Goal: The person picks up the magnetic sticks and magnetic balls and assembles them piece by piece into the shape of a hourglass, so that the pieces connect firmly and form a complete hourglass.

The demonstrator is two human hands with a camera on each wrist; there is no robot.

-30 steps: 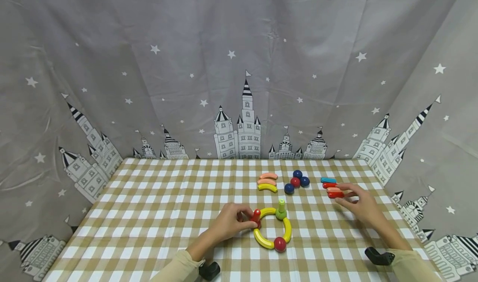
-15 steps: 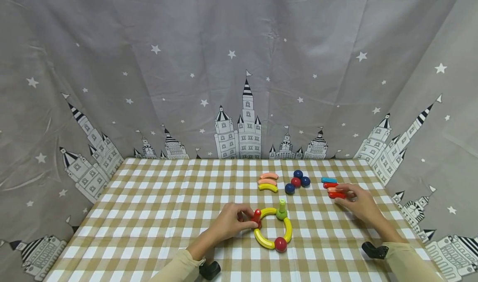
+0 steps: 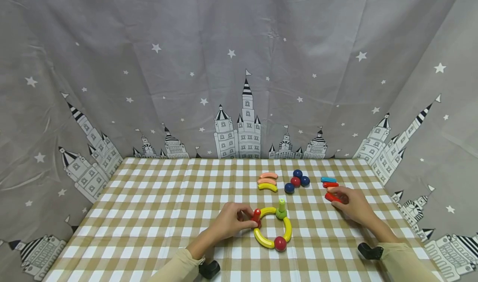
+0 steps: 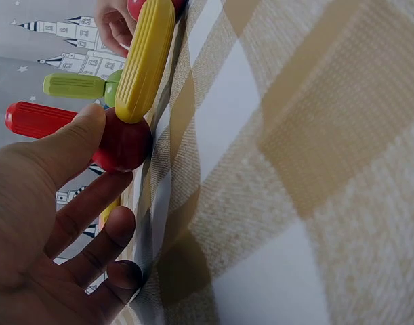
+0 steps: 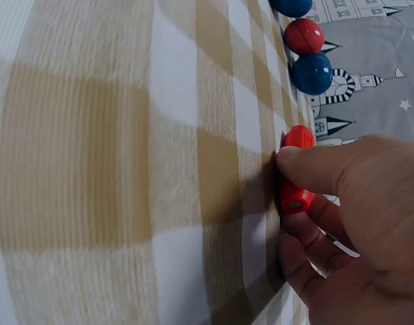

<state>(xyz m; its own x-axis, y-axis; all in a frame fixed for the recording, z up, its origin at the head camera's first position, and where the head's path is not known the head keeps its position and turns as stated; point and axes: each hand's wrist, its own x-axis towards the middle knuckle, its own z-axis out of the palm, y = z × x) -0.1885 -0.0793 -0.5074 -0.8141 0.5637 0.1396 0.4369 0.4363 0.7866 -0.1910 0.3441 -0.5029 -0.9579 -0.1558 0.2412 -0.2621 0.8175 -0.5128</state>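
Observation:
A ring of curved yellow rods (image 3: pixel 263 239) joined by balls lies on the table. My left hand (image 3: pixel 232 221) holds the dark red ball (image 4: pixel 124 142) on the ring's left side, thumb near the joint where an upright red rod (image 4: pixel 40 120) stands on it. At the back of the ring a green rod (image 3: pixel 281 205) rises from a green ball (image 3: pixel 281 214); a red ball (image 3: pixel 280 243) sits at the front. Over on the right, thumb and fingers of my right hand (image 3: pixel 352 205) pinch a short red magnetic rod (image 5: pixel 298 172), a grey disc showing in its end.
Behind the right hand lie a blue rod (image 3: pixel 328 179), another red rod (image 3: pixel 330 185) and a partly hidden peach rod (image 3: pixel 330 189). Blue balls (image 3: pixel 289 188) cluster round a red ball (image 3: pixel 295 182). Left of them are peach curved rods (image 3: pixel 268 175) and a yellow one (image 3: pixel 267 187).
My right hand has drawn the front red rod slightly toward me, turning it and parting it from the peach rod. The left hand and the ring have stayed put.

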